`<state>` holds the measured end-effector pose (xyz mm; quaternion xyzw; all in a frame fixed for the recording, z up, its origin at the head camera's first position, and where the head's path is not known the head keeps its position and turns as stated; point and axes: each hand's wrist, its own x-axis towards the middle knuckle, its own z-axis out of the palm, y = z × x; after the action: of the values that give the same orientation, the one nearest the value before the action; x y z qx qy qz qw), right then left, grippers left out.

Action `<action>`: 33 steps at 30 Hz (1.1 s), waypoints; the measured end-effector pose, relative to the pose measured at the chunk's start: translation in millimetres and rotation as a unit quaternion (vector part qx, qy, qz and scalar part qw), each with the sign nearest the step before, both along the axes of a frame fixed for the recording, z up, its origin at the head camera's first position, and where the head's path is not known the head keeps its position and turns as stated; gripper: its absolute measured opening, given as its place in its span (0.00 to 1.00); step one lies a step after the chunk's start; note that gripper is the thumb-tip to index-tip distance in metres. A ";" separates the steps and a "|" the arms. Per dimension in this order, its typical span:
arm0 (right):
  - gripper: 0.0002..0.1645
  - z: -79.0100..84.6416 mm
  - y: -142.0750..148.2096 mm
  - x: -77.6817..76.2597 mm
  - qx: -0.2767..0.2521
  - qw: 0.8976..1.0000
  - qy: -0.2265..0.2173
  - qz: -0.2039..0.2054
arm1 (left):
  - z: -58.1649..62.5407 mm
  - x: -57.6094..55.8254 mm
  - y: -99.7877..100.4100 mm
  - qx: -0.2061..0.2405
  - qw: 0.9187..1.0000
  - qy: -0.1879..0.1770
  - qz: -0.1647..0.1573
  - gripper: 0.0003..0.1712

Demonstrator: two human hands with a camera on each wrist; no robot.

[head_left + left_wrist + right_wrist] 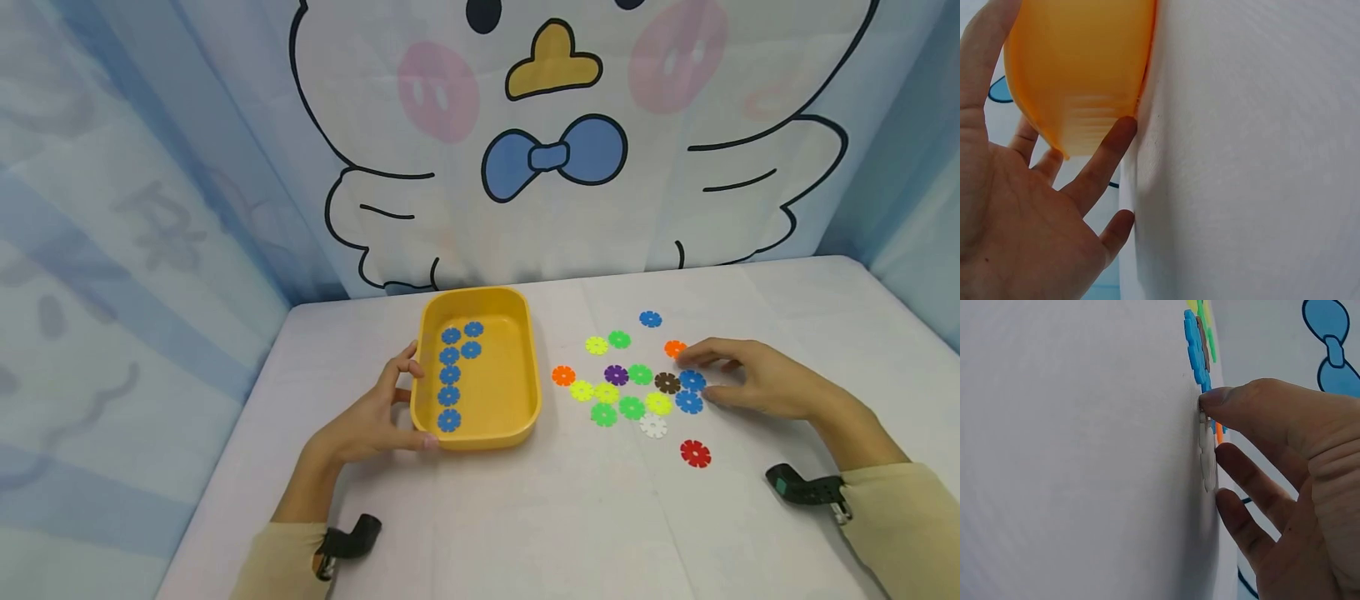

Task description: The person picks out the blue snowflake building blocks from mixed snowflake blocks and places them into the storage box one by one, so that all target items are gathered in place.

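Note:
In the head view, my left hand (371,421) rests at the left side of a yellow tray (528,392), its thumb along the near corner and fingers against the side. The left wrist view shows these fingers spread and mostly straight. Inside the tray, blue notched discs (449,375) lie in two uneven columns at the left. My right hand (757,379) hovers low over the loose discs, its thumb close to two blue discs (691,392) and fingertips near an orange disc (676,348). A whitish disc (1205,453) lies below the right hand in the right wrist view.
Between tray and right hand lie several discs: green (632,407), yellow (606,392), purple (617,375), brown (667,382) and white (653,427). A red disc (695,453) lies nearer, another blue disc (650,319) farther back. A printed curtain (555,225) stands behind the white table (525,533).

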<state>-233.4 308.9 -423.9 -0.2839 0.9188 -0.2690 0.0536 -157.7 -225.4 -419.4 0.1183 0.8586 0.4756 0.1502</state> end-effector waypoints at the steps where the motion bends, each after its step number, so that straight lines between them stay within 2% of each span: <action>1: 0.28 0.1 -0.1 0.1 0.001 1.000 0.000 0.001 | 0.0 -0.2 0.2 0.000 1.000 -0.001 0.000 0.51; 7: 0.26 0.3 0.5 -0.5 0.008 1.000 0.002 0.004 | 0.7 -0.5 0.8 0.001 1.000 -0.002 0.000 0.51; 15: 0.23 -0.7 -0.7 -1.7 0.025 1.000 0.006 -0.006 | -0.1 0.6 -0.8 -0.025 1.000 -0.013 0.011 0.50; 20: 0.21 0.2 -1.3 -0.9 0.020 1.000 0.000 -0.010 | -0.1 0.9 -0.3 -0.018 1.000 -0.015 0.010 0.51; 25: 0.22 -0.9 -1.8 0.8 0.020 0.999 -0.007 -0.024 | 0.7 0.3 2.6 -0.018 1.000 -0.007 0.017 0.52; 33: 0.22 1.4 -2.1 4.5 -0.007 0.999 0.017 -0.031 | 1.8 1.0 3.9 -0.020 0.999 0.018 0.027 0.56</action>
<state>-228.9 306.8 -422.5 -0.2599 0.9262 -0.2718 0.0279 -156.6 -221.4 -417.6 0.1008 0.8736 0.4596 0.1246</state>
